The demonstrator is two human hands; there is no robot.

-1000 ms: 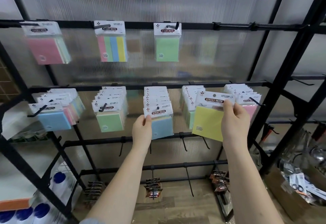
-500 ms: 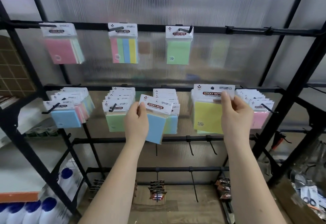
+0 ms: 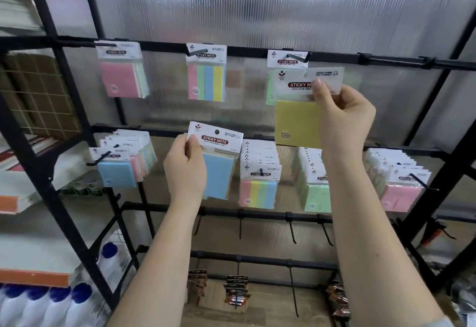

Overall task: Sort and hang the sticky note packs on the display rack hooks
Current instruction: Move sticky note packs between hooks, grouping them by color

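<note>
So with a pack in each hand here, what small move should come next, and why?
Probably carry the yellow pack in the right hand rightward to a bare hook on the top bar. It is raised in front of the green pack already hanging there, and no top-row hook shows yellow. The left hand holds the blue pack lower, off any hook.

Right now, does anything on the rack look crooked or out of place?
Nothing on the hooks looks spilled or damaged. Only the two packs off the hooks stand out: the blue pack in the left hand and the yellow pack in the right hand, both tilted.
</note>
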